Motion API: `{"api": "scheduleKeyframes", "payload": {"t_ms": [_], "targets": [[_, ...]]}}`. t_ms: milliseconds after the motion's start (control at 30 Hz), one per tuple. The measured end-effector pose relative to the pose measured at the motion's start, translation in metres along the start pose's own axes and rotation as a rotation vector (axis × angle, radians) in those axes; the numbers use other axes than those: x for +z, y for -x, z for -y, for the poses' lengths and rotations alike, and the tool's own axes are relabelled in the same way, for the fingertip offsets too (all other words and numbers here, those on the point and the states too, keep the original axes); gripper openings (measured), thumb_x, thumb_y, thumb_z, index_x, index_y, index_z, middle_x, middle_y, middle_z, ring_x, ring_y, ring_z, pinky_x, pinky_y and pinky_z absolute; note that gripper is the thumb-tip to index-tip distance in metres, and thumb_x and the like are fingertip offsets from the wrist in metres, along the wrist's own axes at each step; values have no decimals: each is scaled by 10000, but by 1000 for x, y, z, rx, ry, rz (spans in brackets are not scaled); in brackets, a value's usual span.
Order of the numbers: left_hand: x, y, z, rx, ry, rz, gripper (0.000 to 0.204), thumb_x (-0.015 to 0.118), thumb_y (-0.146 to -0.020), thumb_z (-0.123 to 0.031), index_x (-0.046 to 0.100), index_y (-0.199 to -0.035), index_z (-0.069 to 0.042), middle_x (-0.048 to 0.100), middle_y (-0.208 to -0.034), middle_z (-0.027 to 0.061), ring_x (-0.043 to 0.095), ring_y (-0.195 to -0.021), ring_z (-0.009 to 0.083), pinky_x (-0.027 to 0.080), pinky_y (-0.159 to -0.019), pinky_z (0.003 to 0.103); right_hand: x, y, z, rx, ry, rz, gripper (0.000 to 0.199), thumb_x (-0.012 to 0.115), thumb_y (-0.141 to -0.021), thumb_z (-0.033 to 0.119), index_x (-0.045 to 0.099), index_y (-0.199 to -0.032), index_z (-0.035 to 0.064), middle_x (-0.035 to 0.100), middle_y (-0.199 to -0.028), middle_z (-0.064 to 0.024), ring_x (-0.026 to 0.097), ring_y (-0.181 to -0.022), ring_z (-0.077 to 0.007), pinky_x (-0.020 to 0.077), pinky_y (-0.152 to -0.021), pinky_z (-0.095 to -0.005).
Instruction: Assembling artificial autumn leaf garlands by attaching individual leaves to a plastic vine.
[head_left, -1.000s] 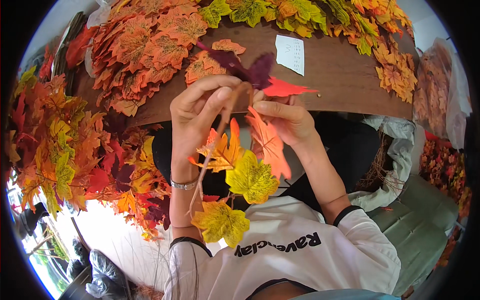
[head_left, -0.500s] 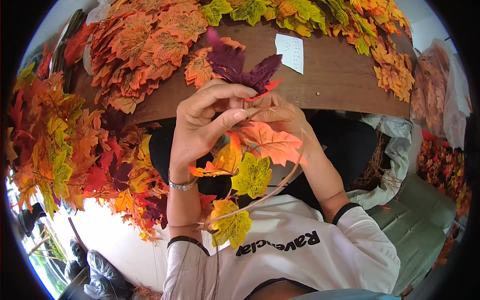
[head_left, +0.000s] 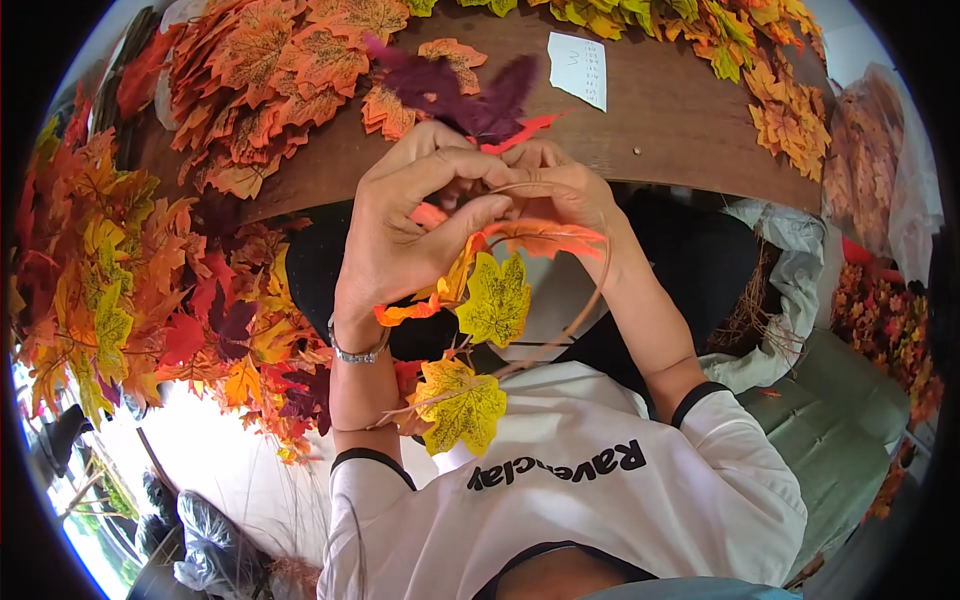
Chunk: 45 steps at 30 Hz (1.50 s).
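Both my hands meet over the table's near edge, fingers pinched around a thin brown stem of an artificial maple leaf garland (head_left: 590, 300). My left hand (head_left: 420, 205) is closed on the stem from the left. Close beside it, my right hand (head_left: 560, 185) pinches the same stem, its fingertips partly hidden. Beyond the fingers stands a dark purple leaf (head_left: 465, 95) with a red leaf (head_left: 530, 130) under it. Below the hands, the stem loops down past an orange leaf (head_left: 545, 238) and two yellow-green leaves, one upper (head_left: 495, 298) and one lower (head_left: 460, 403).
Piles of orange leaves (head_left: 290, 60) cover the brown table (head_left: 680, 130) at the left, with yellow and green leaves along the back. A paper slip (head_left: 578, 72) lies mid-table. Finished-looking leaf garlands (head_left: 150, 290) hang at left; a white sack (head_left: 780, 300) of brown stems stands right.
Both hands have drawn closer together and moved slightly away from me over the table. The purple leaf has shifted up and left, and the hanging garland has risen a little.
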<state>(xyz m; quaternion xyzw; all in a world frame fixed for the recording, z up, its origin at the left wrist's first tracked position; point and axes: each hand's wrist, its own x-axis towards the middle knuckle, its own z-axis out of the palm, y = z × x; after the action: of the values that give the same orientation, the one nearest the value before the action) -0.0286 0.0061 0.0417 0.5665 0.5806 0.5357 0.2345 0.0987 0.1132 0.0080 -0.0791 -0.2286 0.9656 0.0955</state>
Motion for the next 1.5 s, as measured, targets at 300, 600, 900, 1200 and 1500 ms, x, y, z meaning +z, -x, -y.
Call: {"api": "scheduleKeyframes", "payload": {"t_ms": [300,600,900,1200,1500], "targets": [[-2,1,-1,64,164,-66,147,606,-686,52,589,-820,-8,574,-820,63,533,-785,147,418,-695,242,9,1,0,91,4,42,245,593,-794,108,555,-936,-87,604,-863,-123,593,-806,-162,474,-738,-267],[-15,5,-9,-13,492,254,159,641,-724,-18,630,-867,50,625,-756,97,539,-638,116,408,-582,235,-6,10,-9,247,50,143,243,637,-759,112,584,-911,-70,602,-818,-92,575,-711,-130,453,-685,-228],[-4,3,-7,-70,984,360,96,656,-688,52,612,-752,109,611,-667,202,590,-493,160,433,-376,192,-11,11,-26,184,179,261,191,632,-768,97,592,-903,-33,609,-797,-61,563,-686,-110,451,-649,-232],[-60,38,-43,-305,609,-290,211,644,-625,-72,451,-649,10,506,-514,82,403,-321,80,297,-299,164,-52,86,71,69,644,-258,191,569,-828,182,599,-899,6,601,-817,-49,562,-726,-96,451,-658,-202],[-51,73,-36,-841,738,-90,120,545,-791,-60,455,-789,21,463,-529,33,304,-327,31,216,-286,162,-151,195,237,-580,1494,-1150,188,580,-806,204,622,-852,27,597,-741,-16,525,-647,-74,418,-596,-220]]}}
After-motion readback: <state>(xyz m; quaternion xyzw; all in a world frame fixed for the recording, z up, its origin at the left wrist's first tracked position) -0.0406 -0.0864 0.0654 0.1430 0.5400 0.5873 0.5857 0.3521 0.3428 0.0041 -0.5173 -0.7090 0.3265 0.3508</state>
